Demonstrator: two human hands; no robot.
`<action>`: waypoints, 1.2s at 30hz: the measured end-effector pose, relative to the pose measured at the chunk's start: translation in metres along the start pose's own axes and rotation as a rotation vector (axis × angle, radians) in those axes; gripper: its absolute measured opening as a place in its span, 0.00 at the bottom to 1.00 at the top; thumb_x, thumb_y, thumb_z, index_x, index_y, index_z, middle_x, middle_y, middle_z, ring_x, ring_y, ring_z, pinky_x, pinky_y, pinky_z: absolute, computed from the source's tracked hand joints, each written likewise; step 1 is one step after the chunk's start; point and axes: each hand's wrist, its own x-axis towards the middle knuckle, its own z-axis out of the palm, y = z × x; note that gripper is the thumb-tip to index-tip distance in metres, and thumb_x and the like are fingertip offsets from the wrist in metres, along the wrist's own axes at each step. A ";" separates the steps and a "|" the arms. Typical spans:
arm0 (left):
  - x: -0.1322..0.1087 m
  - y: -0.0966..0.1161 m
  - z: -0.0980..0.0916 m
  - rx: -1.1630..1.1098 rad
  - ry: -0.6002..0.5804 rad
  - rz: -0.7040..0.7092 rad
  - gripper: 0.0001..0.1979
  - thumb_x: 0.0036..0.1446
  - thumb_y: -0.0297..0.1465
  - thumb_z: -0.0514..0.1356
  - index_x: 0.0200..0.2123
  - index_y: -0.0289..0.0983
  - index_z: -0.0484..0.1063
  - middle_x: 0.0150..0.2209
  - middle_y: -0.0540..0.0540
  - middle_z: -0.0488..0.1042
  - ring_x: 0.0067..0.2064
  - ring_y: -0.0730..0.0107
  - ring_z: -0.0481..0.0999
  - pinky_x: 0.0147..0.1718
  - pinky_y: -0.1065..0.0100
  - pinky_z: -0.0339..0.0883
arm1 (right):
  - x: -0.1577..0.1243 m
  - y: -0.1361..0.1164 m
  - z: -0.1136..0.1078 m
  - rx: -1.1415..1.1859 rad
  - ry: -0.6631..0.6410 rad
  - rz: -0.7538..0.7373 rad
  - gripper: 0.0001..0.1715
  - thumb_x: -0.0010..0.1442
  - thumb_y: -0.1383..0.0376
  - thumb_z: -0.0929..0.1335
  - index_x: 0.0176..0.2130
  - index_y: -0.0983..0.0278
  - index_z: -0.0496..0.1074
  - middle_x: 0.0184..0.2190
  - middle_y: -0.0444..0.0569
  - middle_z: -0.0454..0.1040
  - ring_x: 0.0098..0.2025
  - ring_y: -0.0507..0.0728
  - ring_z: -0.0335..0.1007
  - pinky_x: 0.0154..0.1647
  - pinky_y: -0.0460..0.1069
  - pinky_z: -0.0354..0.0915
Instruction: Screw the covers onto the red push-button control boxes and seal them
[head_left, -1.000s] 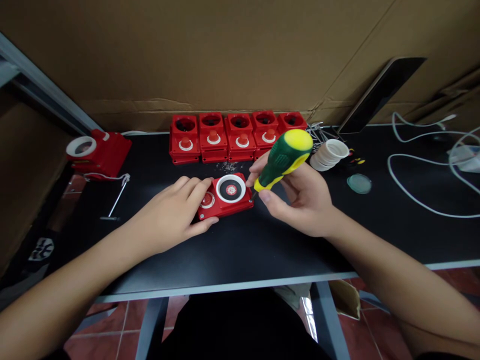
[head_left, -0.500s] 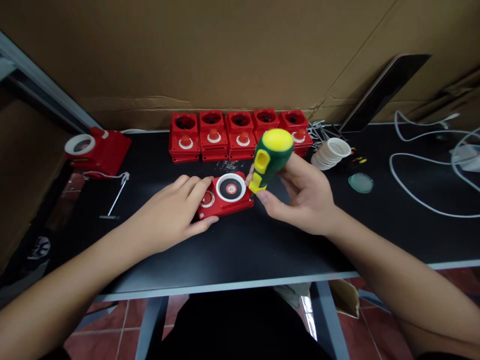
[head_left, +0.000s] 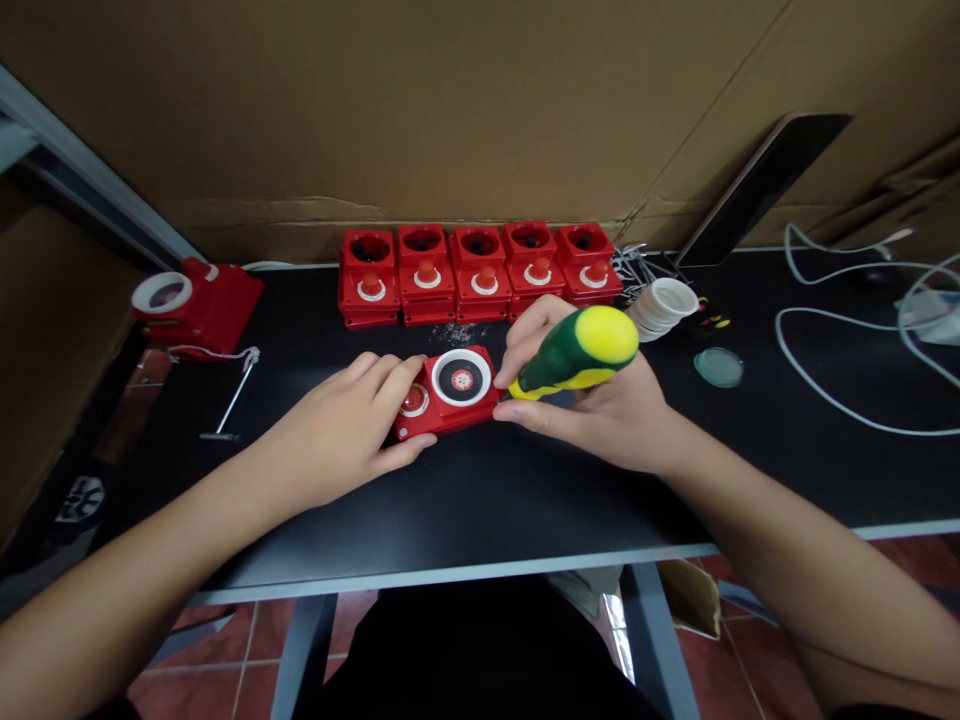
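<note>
Midway along the black tabletop (head_left: 450,520), a red alarm box (head_left: 456,393) is clasped by the left hand (head_left: 352,425); at the box's right end, a green-and-yellow screwdriver (head_left: 576,352) is gripped by the right hand (head_left: 611,422).

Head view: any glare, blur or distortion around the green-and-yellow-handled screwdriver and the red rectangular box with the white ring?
Head view: dim, soft light, a faint sheen on the flat black tabletop; head view: the screwdriver clear at its handle, its tip too small to make out beside the red box; head view: wide-angle stretch in the forearms.
</note>
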 end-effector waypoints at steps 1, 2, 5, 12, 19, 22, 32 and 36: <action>0.000 0.000 0.000 -0.003 -0.002 -0.004 0.36 0.76 0.49 0.60 0.73 0.29 0.65 0.63 0.28 0.78 0.62 0.38 0.78 0.65 0.44 0.76 | 0.000 0.001 0.000 0.010 0.008 0.010 0.14 0.65 0.57 0.83 0.46 0.57 0.82 0.45 0.50 0.79 0.47 0.60 0.77 0.52 0.57 0.79; 0.000 0.000 -0.001 -0.006 -0.004 -0.007 0.35 0.76 0.49 0.60 0.73 0.30 0.65 0.63 0.29 0.78 0.62 0.38 0.78 0.65 0.44 0.75 | 0.000 0.001 0.001 0.031 0.020 0.020 0.15 0.65 0.56 0.83 0.45 0.58 0.83 0.45 0.50 0.80 0.47 0.60 0.78 0.52 0.57 0.79; 0.000 0.000 -0.001 -0.004 -0.007 -0.008 0.36 0.76 0.49 0.60 0.73 0.28 0.65 0.62 0.28 0.79 0.62 0.38 0.78 0.65 0.45 0.75 | -0.001 0.000 0.000 0.170 0.044 0.075 0.18 0.64 0.56 0.84 0.48 0.58 0.82 0.46 0.48 0.83 0.47 0.59 0.81 0.53 0.55 0.80; 0.000 0.000 0.000 0.028 -0.006 0.004 0.37 0.76 0.49 0.60 0.73 0.25 0.65 0.63 0.27 0.78 0.62 0.38 0.78 0.64 0.44 0.76 | -0.001 -0.008 -0.003 0.284 -0.001 0.128 0.12 0.74 0.65 0.76 0.56 0.59 0.80 0.51 0.49 0.87 0.53 0.58 0.86 0.61 0.53 0.80; 0.000 -0.001 0.001 0.013 0.001 0.002 0.36 0.76 0.49 0.59 0.73 0.28 0.65 0.63 0.27 0.78 0.62 0.38 0.78 0.65 0.44 0.76 | -0.004 -0.009 -0.002 0.207 -0.015 0.038 0.18 0.75 0.70 0.72 0.62 0.59 0.80 0.54 0.53 0.87 0.57 0.60 0.85 0.64 0.57 0.79; -0.001 -0.001 0.001 0.013 -0.002 0.004 0.36 0.76 0.49 0.59 0.73 0.28 0.65 0.63 0.27 0.78 0.62 0.38 0.78 0.65 0.44 0.76 | -0.006 -0.009 -0.001 0.142 -0.010 0.028 0.19 0.76 0.69 0.71 0.63 0.59 0.79 0.53 0.53 0.86 0.54 0.61 0.85 0.62 0.58 0.80; 0.000 0.000 -0.002 -0.028 -0.021 -0.030 0.36 0.74 0.48 0.61 0.73 0.29 0.65 0.64 0.28 0.78 0.63 0.36 0.78 0.65 0.42 0.75 | -0.004 -0.013 -0.005 0.089 0.093 0.094 0.10 0.74 0.64 0.75 0.54 0.56 0.80 0.50 0.52 0.84 0.49 0.62 0.83 0.56 0.61 0.80; 0.000 -0.001 -0.001 -0.027 -0.015 -0.021 0.35 0.75 0.48 0.60 0.73 0.29 0.65 0.63 0.28 0.78 0.63 0.37 0.78 0.65 0.43 0.75 | -0.002 -0.013 -0.011 0.114 0.125 0.118 0.11 0.73 0.66 0.73 0.54 0.56 0.78 0.46 0.48 0.82 0.45 0.60 0.81 0.51 0.57 0.78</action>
